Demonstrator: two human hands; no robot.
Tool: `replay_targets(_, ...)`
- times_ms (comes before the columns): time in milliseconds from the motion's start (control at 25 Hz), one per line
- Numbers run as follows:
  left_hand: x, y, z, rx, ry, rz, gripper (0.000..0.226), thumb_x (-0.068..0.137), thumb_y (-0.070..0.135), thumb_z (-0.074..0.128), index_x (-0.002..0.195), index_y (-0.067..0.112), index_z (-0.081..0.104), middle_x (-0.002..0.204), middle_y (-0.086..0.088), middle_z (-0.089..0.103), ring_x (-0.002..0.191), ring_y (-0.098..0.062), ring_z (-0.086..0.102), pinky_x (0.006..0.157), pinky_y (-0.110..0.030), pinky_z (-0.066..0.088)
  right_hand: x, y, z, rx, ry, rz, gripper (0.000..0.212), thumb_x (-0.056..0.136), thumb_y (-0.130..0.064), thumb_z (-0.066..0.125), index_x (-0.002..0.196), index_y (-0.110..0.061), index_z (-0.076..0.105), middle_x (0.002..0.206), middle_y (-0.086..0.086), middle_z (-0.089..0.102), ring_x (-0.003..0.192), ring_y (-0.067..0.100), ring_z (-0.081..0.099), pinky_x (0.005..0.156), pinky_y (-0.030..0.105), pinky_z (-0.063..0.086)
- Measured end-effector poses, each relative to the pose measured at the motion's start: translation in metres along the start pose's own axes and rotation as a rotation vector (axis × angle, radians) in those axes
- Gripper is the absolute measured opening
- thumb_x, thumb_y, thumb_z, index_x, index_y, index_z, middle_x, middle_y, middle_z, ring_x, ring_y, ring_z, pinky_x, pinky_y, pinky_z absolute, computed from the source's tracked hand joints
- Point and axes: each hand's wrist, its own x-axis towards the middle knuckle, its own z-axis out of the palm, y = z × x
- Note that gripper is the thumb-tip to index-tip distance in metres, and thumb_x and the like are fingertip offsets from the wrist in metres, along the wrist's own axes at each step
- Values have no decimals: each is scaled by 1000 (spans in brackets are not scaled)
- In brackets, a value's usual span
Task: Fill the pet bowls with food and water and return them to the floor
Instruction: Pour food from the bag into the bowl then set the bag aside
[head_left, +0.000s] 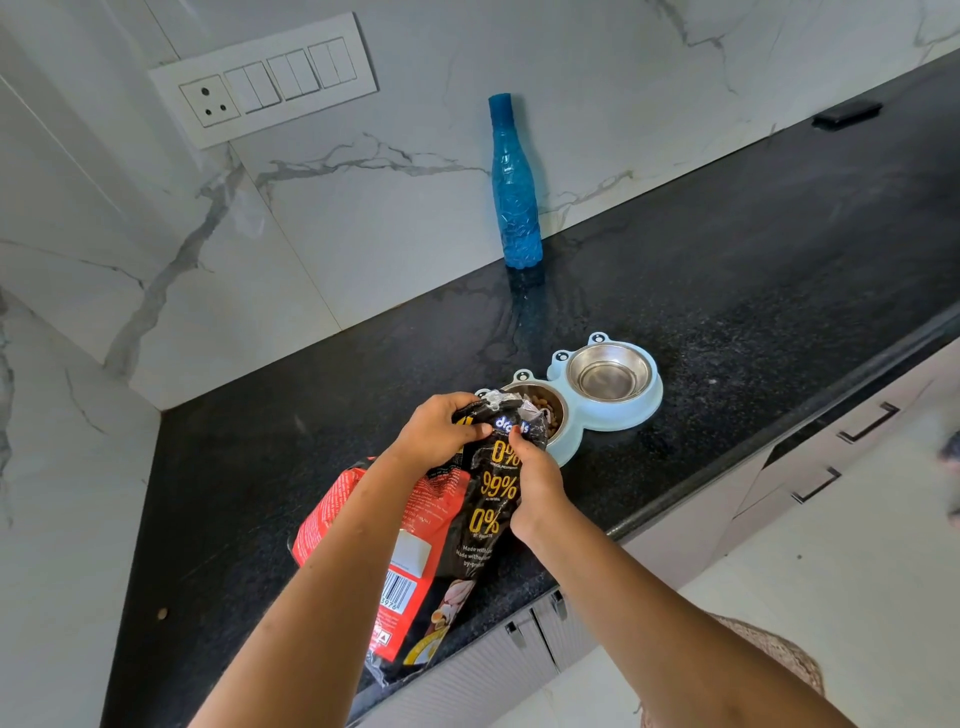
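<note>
Black speckled stone counter (727, 249), and the pet food bag (467, 525) (black and red) lies tipped on it with its crumpled open mouth right over the nearer steel bowl (555, 400). Both hands are on the bag near the top: the left hand (436, 434) has its fingers curled round the upper edge, and the right hand (537, 488) grips the right side with its thumb pressed on the front. There's some brown kibble (551, 410) in that bowl. The other steel bowl (609, 371) looks empty, can't tell if there's any water. Both sit in a pale blue frog-eyed feeder (639, 410) near the counter's front edge. A blue water bottle (514, 192) stands upright against the marble wall, well apart from the bowls.
</note>
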Motion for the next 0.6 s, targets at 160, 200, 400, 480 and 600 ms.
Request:
replay_targets(160,1,0,2,10,38,-13,21,84,14,71,103,21,67,94,2,70,93,-17,67,90,-33,50,-1,-3,-2,-16,-66,-12,32,91,-30,62,121,-18,63,109,12,72,97,32,70,87,47,55)
replay_targets(200,1,1,2,15,50,-14,20,83,14,72,100,21,68,92,3,70,92,-17,66,89,-32,50,-1,-3,-3,-19,-83,-18,33,91,-29,63,123,-19,62,110,12,72,98,32,69,89,49,55)
replay_targets(400,0,0,2,12,67,-13,22,80,17,75,100,23,68,90,6,70,89,-14,66,88,-33,51,-9,-5,-8,-20,-186,-42,37,90,-21,65,127,-22,60,114,12,71,103,32,69,91,49,54)
replay_targets(480,-3,1,2,9,75,13,19,81,24,75,100,22,68,89,6,70,87,-12,66,85,-31,50,-17,-7,-10,-20,-250,-68,38,90,-19,66,127,-22,61,116,11,71,105,31,68,91,47,54)
replay_targets(600,-12,2,-3,-59,106,50,28,84,43,68,99,19,70,93,3,73,90,-12,68,86,-31,50,-30,-8,-8,-46,-314,-133,46,86,-19,71,130,-22,58,117,9,71,107,28,68,88,44,55)
